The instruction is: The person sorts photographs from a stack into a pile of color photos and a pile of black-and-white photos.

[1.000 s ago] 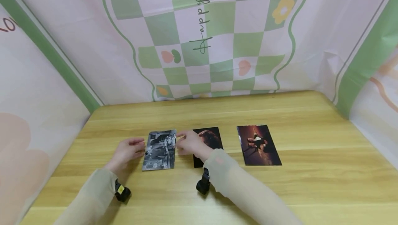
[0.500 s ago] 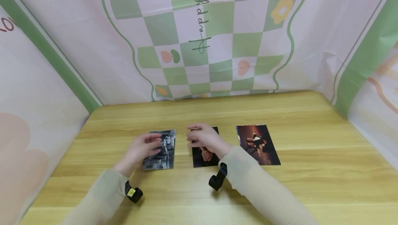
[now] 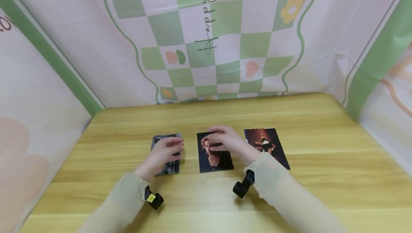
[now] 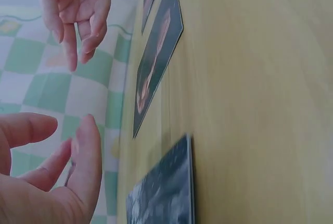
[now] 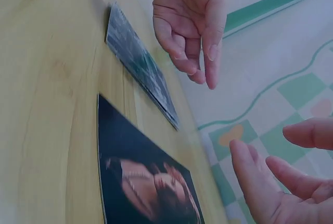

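Three photo prints lie flat in a row on the wooden table. Over the black-and-white photo (image 3: 172,168) at the left hovers my left hand (image 3: 164,152), fingers loosely bent and holding nothing. Above the middle photo, a dark portrait (image 3: 212,161), hangs my right hand (image 3: 228,140), also holding nothing. The wrist views show both hands raised off the table, with a gap between thumb and fingers. The right photo (image 3: 278,150), dark reddish with a figure in it, is partly hidden behind my right wrist and sleeve.
The wooden table (image 3: 206,204) ends at the back against a hanging cloth (image 3: 225,47) with green and white checks. More cloth panels close off the left and right sides. A small black camera (image 3: 154,201) is strapped to the left wrist, another (image 3: 243,186) to the right.
Both hands have moved to the right. The left hand has gone from beside the black-and-white photo to over it; the right has left that photo's edge for the middle photo. The photos stay put.
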Demonstrator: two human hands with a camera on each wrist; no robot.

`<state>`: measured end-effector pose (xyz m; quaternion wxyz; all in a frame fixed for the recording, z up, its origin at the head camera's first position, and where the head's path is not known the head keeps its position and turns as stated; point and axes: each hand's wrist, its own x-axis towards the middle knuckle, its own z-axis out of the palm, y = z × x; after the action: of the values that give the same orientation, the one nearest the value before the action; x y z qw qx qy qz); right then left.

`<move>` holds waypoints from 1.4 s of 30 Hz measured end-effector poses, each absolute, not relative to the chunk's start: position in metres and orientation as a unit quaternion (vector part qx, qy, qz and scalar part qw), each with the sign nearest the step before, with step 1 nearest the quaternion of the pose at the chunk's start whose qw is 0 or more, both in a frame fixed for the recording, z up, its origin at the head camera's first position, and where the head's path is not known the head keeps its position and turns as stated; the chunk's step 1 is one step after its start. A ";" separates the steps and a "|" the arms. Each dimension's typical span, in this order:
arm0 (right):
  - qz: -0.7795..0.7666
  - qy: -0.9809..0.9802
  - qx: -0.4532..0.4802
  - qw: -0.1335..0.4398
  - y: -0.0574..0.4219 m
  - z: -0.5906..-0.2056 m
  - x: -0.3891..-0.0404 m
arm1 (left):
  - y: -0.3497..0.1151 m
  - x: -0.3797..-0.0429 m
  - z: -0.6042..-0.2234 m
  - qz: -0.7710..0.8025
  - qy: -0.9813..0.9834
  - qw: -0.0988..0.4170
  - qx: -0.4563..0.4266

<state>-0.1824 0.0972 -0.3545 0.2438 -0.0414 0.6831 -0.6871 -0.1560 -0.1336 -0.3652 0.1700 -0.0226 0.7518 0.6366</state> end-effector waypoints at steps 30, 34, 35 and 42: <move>-0.646 0.714 -0.032 0.267 0.162 -0.377 -0.178 | -0.098 -0.154 -0.388 0.681 0.698 0.220 -0.016; -0.656 0.705 -0.022 0.268 0.161 -0.378 -0.177 | -0.096 -0.155 -0.388 0.694 0.684 0.223 -0.022; -0.658 0.704 -0.020 0.268 0.161 -0.378 -0.177 | -0.095 -0.155 -0.388 0.696 0.682 0.224 -0.022; -0.667 0.696 -0.008 0.264 0.160 -0.380 -0.176 | -0.092 -0.155 -0.387 0.709 0.669 0.221 -0.040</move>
<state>-0.1763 0.1599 -0.3799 0.2642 -0.0077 0.6963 -0.6673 -0.1546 -0.0921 -0.3870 0.2208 -0.0402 0.6691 0.7085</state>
